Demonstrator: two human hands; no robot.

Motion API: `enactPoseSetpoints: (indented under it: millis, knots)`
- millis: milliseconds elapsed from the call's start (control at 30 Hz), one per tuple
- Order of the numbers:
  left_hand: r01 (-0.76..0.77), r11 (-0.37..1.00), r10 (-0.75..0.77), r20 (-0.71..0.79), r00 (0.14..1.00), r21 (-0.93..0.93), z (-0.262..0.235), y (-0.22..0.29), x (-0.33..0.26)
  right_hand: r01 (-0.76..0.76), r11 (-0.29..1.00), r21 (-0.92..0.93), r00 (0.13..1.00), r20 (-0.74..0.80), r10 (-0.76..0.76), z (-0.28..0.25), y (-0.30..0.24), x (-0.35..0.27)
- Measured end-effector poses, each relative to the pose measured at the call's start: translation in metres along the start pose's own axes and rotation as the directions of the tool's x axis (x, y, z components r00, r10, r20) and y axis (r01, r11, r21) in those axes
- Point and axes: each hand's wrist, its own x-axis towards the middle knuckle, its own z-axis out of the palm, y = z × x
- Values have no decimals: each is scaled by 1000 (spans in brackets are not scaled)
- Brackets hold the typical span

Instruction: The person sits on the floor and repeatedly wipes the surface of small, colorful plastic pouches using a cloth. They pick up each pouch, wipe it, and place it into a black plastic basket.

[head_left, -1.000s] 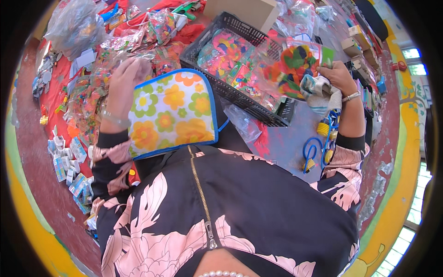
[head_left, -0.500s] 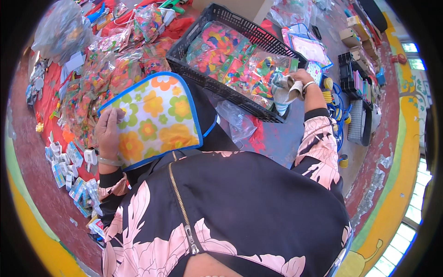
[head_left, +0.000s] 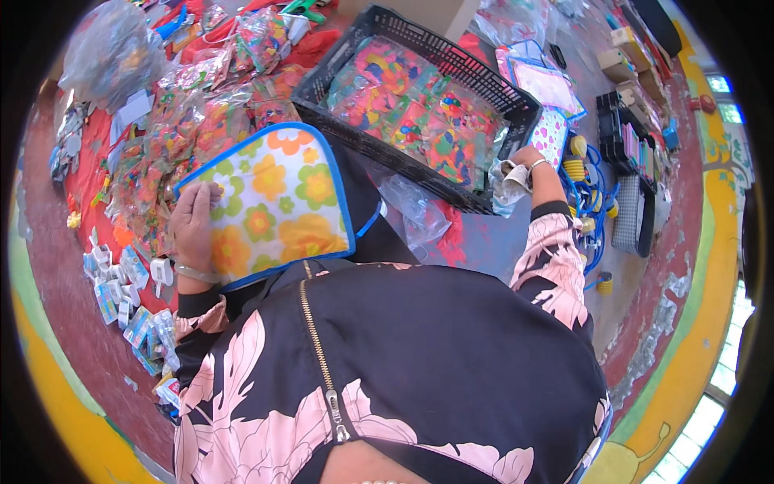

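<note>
A flower-patterned plastic mat [head_left: 270, 189] with blue binding lies over my lap. My left hand [head_left: 193, 226] is over its left edge, fingers pressed together; whatever sits between the fingertips is hidden. My right hand [head_left: 530, 158] grips a crumpled grey-white cloth [head_left: 511, 184] by the near right corner of a black plastic crate [head_left: 379, 141]. Inside the crate lie clear bags of small colourful pieces [head_left: 459, 133], bright pink, yellow, green and blue. The cloth hangs against the crate's outer corner.
Many similar clear bags [head_left: 173, 133] cover red sheeting on the left. A big clear bag [head_left: 113, 52] stands far left. White and blue packages [head_left: 133, 302] lie below it. Blue cords with yellow ends [head_left: 592, 189], a black bin [head_left: 633, 218] and a pink-patterned pouch [head_left: 551, 133] are on the right.
My right hand has moved slightly down with the cloth, from over the crate's contents to its outer corner. My left hand and the mat have hardly moved.
</note>
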Motion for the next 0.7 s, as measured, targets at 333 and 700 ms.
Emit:
enactPoseSetpoints:
  millis: [333, 700]
  knots:
    - [-67, 898, -98, -345, 933, -435, -45, -1, -10, 765, -36, 643, 634, -742, 217, -238, -201, -179]
    - [47, 805, -543, -702, 461, -592, -144, -157, -76, 799, 473, -372, 83, -711, -698, -208, -406, -206]
